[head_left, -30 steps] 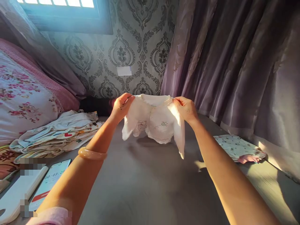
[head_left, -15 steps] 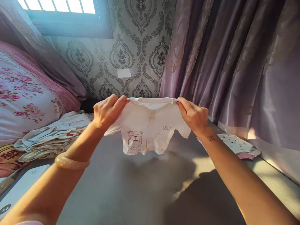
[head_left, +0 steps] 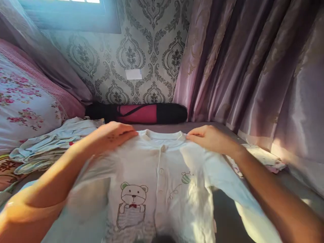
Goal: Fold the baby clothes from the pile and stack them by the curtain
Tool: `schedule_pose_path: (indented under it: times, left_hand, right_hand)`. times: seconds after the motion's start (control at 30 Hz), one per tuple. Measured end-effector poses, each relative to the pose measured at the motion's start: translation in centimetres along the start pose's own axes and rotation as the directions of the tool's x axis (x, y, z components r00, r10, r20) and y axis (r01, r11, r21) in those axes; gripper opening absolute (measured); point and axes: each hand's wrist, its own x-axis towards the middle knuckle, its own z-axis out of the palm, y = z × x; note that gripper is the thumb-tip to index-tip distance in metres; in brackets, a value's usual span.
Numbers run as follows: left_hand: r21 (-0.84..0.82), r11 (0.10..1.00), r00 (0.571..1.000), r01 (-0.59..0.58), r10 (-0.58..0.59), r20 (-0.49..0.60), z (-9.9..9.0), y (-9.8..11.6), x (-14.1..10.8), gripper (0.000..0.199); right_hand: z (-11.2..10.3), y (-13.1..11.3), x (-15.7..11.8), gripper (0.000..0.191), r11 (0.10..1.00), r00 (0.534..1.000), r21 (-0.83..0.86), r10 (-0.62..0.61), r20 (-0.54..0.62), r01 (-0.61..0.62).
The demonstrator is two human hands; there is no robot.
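A white baby shirt (head_left: 141,162) with a buttoned front, a bear print and a small bee print is spread before me, collar away from me. My left hand (head_left: 116,133) pinches its left shoulder beside the collar. At the other shoulder, my right hand (head_left: 206,136) grips the cloth between thumb and fingers. Both sleeves hang out to the sides, partly under my forearms. The shirt's bottom edge runs out of view, and a dark blurred shape covers part of it there.
Folded clothes (head_left: 50,145) lie in a pile at left beside a floral pillow (head_left: 22,98). A black and pink rolled bag (head_left: 138,113) rests along the wall. Another folded garment (head_left: 263,155) is at right, near the purple curtain (head_left: 243,74).
Both hands have lowered the shirt from its raised, foreshortened pose, and it now spreads out toward me. The rolled bag behind it has come into sight.
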Motion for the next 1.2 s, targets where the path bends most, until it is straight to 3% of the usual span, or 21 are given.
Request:
schedule_pose_path:
  times: [0.03, 0.13, 0.23, 0.33, 0.47, 0.7, 0.97, 1.2]
  left_hand:
    - [0.128, 0.991, 0.984, -0.03, 0.007, 0.181, 1.9, -1.5, 0.5, 0.034]
    - [0.378, 0.926, 0.918, -0.019, -0.134, 0.374, 8.3, -5.7, 0.9, 0.037]
    - [0.497, 0.867, 0.878, 0.022, -0.255, 0.406, 13.5, -8.5, 0.3, 0.041]
    - [0.53, 0.847, 0.872, 0.043, -0.291, 0.394, 16.2, -10.1, -0.2, 0.044]
    - [0.545, 0.837, 0.89, 0.046, -0.282, 0.358, 17.1, -11.4, 0.2, 0.045]
    - [0.583, 0.811, 0.902, 0.057, -0.292, 0.319, 17.3, -13.8, 2.8, 0.047]
    - [0.603, 0.79, 0.909, 0.109, -0.325, 0.262, 17.8, -16.1, 6.5, 0.045]
    - [0.515, 0.827, 0.903, 0.226, -0.376, 0.209, 17.8, -17.2, 7.9, 0.039]
  right_hand:
    - [1.7, 1.0, 0.8, 0.029, 0.998, 0.999, -0.058, 0.036, 0.031, -0.034]
    - [7.6, 4.0, 2.4, 0.03, 0.944, 0.961, -0.252, 0.248, 0.125, -0.211]
    - [12.7, 6.4, 2.6, 0.037, 0.907, 0.947, -0.379, 0.267, 0.177, -0.185]
    - [15.6, 8.1, 2.3, 0.04, 0.887, 0.949, -0.444, 0.239, 0.207, -0.126]
    - [16.6, 9.3, 3.1, 0.038, 0.871, 0.96, -0.485, 0.192, 0.202, -0.072]
    - [17.0, 10.9, 7.0, 0.038, 0.859, 0.967, -0.51, 0.16, 0.198, -0.038]
    - [17.8, 12.6, 11.8, 0.038, 0.853, 0.977, -0.52, 0.147, 0.157, -0.045]
    - [17.5, 13.1, 14.4, 0.029, 0.893, 0.969, -0.436, 0.194, 0.155, -0.109]
